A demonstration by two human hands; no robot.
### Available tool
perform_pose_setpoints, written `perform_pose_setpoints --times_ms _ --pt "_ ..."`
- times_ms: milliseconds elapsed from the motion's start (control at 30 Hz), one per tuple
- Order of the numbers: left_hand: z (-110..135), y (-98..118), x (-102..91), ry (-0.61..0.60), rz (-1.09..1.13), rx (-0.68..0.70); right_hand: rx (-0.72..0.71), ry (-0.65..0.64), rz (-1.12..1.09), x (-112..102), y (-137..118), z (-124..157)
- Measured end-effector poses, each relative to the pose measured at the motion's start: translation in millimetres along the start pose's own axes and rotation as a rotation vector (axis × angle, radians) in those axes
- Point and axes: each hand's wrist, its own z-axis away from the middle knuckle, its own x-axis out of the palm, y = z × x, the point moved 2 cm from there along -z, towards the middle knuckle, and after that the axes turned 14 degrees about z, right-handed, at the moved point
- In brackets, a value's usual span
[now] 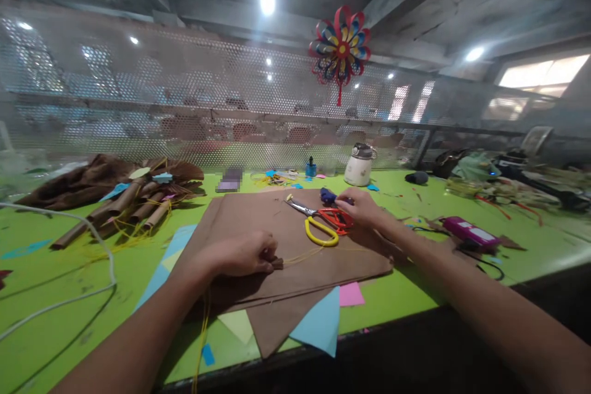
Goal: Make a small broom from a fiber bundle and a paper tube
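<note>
My left hand [252, 252] is closed around a small brown folded piece [277, 263], most of it hidden by the fingers. Yellow thread [302, 256] runs from that piece to the right across the brown sheets [244, 215], which lie stacked beneath both hands. My right hand [362, 206] is pinched over a small dark blue object [328, 197], whose kind I cannot make out. Just below those fingers lie scissors [330, 215] with one red and one yellow handle, blades pointing to the upper left.
Rolled brown tubes [141, 203] with yellow threads lie at left. A white cable [111, 265] loops nearby. Behind stand a white bottle [358, 166] and a small blue bottle [311, 167]. A purple device [470, 234] lies at right; coloured paper pieces [321, 323] edge the table's front.
</note>
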Motion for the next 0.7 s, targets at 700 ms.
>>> perform_pose_setpoints --times_ms 700 --pt "-6 -7 -7.6 0.082 0.048 -0.035 -0.099 -0.375 0.144 -59 4 85"
